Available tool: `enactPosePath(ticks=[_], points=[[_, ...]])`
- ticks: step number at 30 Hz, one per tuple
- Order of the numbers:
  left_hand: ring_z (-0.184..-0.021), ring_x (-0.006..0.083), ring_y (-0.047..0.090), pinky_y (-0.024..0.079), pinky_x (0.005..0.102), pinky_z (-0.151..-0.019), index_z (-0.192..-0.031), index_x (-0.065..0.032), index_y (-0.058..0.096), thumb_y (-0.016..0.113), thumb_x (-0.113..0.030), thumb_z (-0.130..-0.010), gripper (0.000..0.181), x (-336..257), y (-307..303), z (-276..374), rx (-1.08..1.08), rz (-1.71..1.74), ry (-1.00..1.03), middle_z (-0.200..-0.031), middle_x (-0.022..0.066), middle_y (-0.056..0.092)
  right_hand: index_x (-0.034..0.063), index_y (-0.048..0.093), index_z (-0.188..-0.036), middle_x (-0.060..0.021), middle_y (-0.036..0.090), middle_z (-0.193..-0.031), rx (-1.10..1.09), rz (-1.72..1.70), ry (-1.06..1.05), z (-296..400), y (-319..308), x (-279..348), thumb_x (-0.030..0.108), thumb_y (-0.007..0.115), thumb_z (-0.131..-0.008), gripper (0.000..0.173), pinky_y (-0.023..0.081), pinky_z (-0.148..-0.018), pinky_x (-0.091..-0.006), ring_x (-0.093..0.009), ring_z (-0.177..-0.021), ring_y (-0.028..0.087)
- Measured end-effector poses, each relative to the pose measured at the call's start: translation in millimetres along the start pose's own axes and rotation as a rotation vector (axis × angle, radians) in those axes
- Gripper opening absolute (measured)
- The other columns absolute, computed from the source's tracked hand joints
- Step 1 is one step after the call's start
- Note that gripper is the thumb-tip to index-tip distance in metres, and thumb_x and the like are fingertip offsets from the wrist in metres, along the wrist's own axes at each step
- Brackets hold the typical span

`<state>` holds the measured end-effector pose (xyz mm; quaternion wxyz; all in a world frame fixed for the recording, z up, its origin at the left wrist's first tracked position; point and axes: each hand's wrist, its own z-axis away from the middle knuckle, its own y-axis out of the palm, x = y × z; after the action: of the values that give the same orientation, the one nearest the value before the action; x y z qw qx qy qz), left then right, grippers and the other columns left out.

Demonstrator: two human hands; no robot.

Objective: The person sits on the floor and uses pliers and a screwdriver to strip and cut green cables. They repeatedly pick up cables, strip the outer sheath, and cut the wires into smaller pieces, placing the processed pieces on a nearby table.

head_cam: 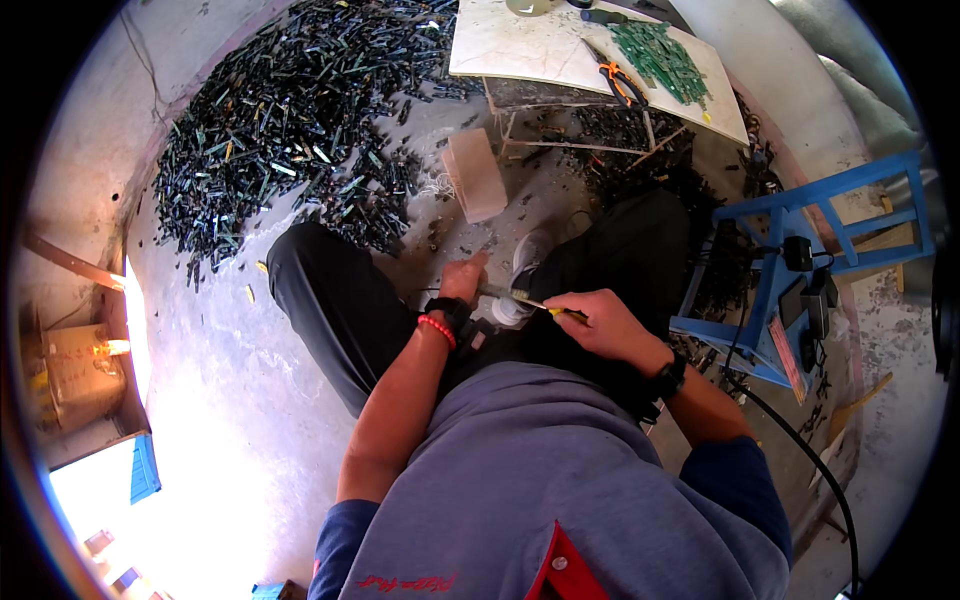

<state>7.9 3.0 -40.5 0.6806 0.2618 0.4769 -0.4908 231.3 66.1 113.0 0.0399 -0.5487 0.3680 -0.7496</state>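
My left hand (pixel 461 279) grips a thin, narrow strip (pixel 498 292) between my knees, its fingers curled around one end. A tool with a yellow handle (pixel 557 310), likely a screwdriver, sits in the fist of my right hand (pixel 600 322). Its slim metal shaft (pixel 531 301) points left and meets the right end of the strip. Whether the tip is under the strip or only touching it, I cannot tell. Below both hands are my dark trousers (pixel 330 300) and a light shoe (pixel 529 255).
Ahead on the left, dark narrow strips form a large heap (pixel 300 112). A brick-like block (pixel 478 176) stands before my feet. On a white board (pixel 525 45) lie orange-and-black pliers (pixel 616 75) and green strips (pixel 664 60). At right are a blue wooden frame (pixel 776 225) and a black cable (pixel 810 450).
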Motion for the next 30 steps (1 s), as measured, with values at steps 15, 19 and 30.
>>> enactPosePath(ticks=[15, 19, 30], points=[[-0.04, 0.0193, 0.042, 0.034, 0.0322, -0.037, -0.065, 0.0001, 0.054, 0.063, -0.047, -0.08, 0.051, -28.9, -7.1, 11.1, 0.106, -0.009, -0.06, -0.054, 0.0077, 0.045, -0.0003, 0.062, -0.11, -0.005, 0.059, -0.073, 0.128, -0.778, 0.431, -0.8, 0.5, -12.2, 0.008, 0.054, -0.09, 0.023, 0.032, -0.044, -0.0172, -0.004, -0.051, 0.043], [-0.039, 0.0196, 0.042, 0.034, 0.0323, -0.037, -0.065, 0.0002, 0.053, 0.062, -0.046, -0.082, 0.05, -22.6, -10.5, 7.1, 0.126, -0.045, -0.037, -0.054, 0.0082, 0.045, -0.0003, 0.063, -0.107, -0.004, 0.059, -0.07, 0.067, -1.08, 0.583, 4.0, 12.3, -12.9, 0.01, 0.056, -0.088, 0.022, 0.028, -0.038, -0.0176, -0.003, -0.047, 0.041], [-0.055, 0.0265, 0.057, 0.047, 0.0365, -0.049, -0.106, -0.0045, 0.061, 0.061, -0.016, -0.079, 0.029, 10.3, -16.4, -9.8, 0.185, -0.663, 0.329, -0.072, 0.0136, 0.058, 0.0011, 0.063, -0.108, -0.0049, 0.063, -0.076, 0.041, -0.255, 0.109, -1.7, 12.0, -9.7, 0.007, 0.055, -0.088, 0.023, 0.045, -0.059, -0.0225, -0.009, -0.063, 0.056]])
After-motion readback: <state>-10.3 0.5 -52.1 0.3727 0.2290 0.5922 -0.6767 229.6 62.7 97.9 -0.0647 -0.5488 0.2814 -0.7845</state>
